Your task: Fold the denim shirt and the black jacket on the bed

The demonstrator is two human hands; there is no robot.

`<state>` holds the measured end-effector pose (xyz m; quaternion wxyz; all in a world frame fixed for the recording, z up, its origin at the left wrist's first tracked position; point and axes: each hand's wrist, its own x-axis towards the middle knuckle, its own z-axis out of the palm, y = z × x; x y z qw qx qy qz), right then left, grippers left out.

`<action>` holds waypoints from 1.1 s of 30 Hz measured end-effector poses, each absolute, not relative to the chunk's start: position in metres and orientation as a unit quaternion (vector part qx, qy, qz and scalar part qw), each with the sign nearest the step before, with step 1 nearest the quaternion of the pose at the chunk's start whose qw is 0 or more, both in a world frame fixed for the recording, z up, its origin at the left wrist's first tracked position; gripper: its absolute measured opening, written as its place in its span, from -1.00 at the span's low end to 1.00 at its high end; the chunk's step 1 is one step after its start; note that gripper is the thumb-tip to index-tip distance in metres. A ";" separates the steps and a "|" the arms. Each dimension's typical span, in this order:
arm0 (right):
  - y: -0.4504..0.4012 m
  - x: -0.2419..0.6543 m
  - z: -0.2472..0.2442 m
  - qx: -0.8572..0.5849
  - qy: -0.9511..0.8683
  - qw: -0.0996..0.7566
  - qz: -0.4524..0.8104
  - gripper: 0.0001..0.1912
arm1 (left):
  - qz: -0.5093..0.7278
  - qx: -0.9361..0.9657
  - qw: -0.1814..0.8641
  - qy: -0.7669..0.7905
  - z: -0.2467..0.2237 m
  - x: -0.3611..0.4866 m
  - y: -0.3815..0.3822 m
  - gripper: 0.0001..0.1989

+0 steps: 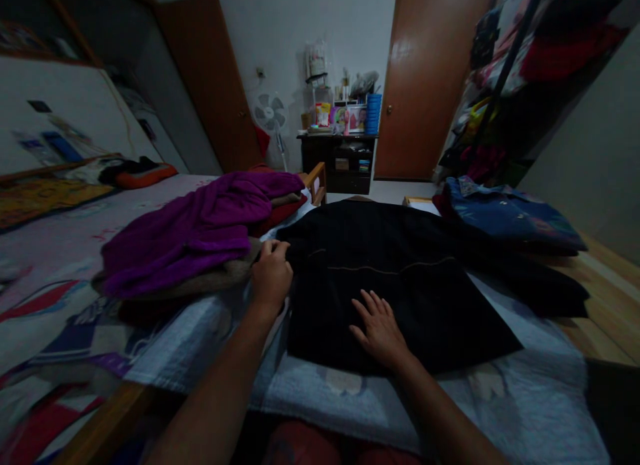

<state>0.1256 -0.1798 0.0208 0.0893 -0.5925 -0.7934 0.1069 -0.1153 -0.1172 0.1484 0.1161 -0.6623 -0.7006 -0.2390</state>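
Note:
A black garment [370,245] with a thin light seam line lies spread on a light blue patterned cloth [325,391]. Its right sleeve stretches out to the right. My left hand [271,271] is closed on the garment's left sleeve, at its left edge. Fingers apart, my right hand [377,325] rests flat on the lower middle of the garment. Close to my left hand, a purple fleece item [200,231] lies on top of a pile of folded clothes.
A folded denim garment [515,215] tops a stack at the right. Behind are a dark cabinet [335,161], a white fan [271,113] and a brown door [415,85]. Clothes hang at the upper right. A patterned bed [65,251] spans the left.

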 end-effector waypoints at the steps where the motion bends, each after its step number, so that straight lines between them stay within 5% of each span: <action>1: -0.180 0.126 0.020 -0.592 -0.793 0.091 0.108 -0.36 | -0.264 -0.667 0.124 -0.686 0.156 -0.111 -0.114 -0.57; 11: -0.180 0.127 0.020 -0.592 -0.791 0.102 0.115 -0.36 | -0.226 -0.816 0.173 -0.502 0.226 -0.120 -0.070 -0.66; 18: -0.180 0.125 0.021 -0.594 -0.789 0.102 0.117 -0.36 | 0.063 -0.742 0.110 -0.659 0.231 -0.162 -0.049 -0.72; 21: -0.180 0.126 0.021 -0.593 -0.791 0.097 0.116 -0.36 | 0.098 -0.715 0.095 -0.686 0.225 -0.162 -0.047 -0.75; 27: -0.180 0.126 0.021 -0.595 -0.791 0.091 0.109 -0.36 | -0.005 -0.715 0.189 -0.673 0.225 -0.165 -0.025 -0.50; 33: -0.179 0.124 0.022 -0.598 -0.790 0.087 0.103 -0.37 | 0.088 -0.686 0.089 -0.716 0.219 -0.158 -0.004 -0.33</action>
